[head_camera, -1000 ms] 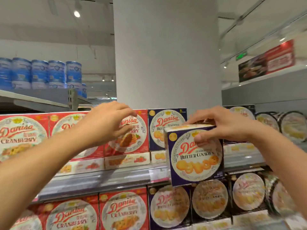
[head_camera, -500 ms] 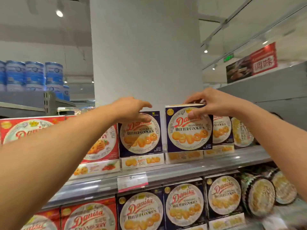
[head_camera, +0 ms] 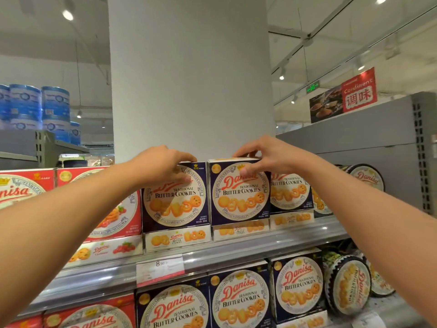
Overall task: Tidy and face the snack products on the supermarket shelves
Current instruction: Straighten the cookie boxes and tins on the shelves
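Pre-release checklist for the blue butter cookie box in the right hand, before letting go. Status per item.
1. Right hand grips blue box at its top edge: ok.
2. Box front faces out, label upright: ok.
3. Box flush with neighbouring blue box on its left: ok, sides look touching.
4. Left hand steadies that neighbour, fingers on top, thumb on front: ok.
5. Box base fully seated on the display tray: cannot tell, the base is hidden behind the tray's front.
6. Front aligned with the box on its right: not ok, held box sits further forward.

The upper shelf (head_camera: pixel 236 254) carries red cranberry boxes (head_camera: pixel 118 216) beside blue butter cookie boxes (head_camera: pixel 240 192). A price tag (head_camera: pixel 160 268) hangs on its edge. Round tins (head_camera: pixel 347 286) stand on the lower shelf (head_camera: pixel 387 308).
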The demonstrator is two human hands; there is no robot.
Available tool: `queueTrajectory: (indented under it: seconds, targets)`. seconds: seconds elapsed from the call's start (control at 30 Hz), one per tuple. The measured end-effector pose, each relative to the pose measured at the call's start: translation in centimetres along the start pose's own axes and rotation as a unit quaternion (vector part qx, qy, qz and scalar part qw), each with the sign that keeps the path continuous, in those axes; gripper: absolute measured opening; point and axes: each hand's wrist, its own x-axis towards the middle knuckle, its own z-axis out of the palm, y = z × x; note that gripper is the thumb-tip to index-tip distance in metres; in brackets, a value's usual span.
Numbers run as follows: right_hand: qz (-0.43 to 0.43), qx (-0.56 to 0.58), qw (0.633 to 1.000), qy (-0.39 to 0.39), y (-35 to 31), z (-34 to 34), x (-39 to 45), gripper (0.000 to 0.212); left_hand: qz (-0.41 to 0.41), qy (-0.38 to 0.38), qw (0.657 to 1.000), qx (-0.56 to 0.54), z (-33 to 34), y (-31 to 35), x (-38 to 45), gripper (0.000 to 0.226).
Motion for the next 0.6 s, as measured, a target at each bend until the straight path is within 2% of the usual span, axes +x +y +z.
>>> queueTrajectory:
  seconds: [0.47,0.6]
  targets:
    - [-0.019,-0.024,0.999,0.038,1.1,1.7,1.0,0.038,0.008,0.011,1.0,0.018,-0.7,0.7,0.6,0.046]
    - [-0.033,-0.035,0.998,0.035,1.3,1.8,1.2,0.037,-0.002,-0.012,1.0,0.025,-1.0,1.1,1.1,0.044]
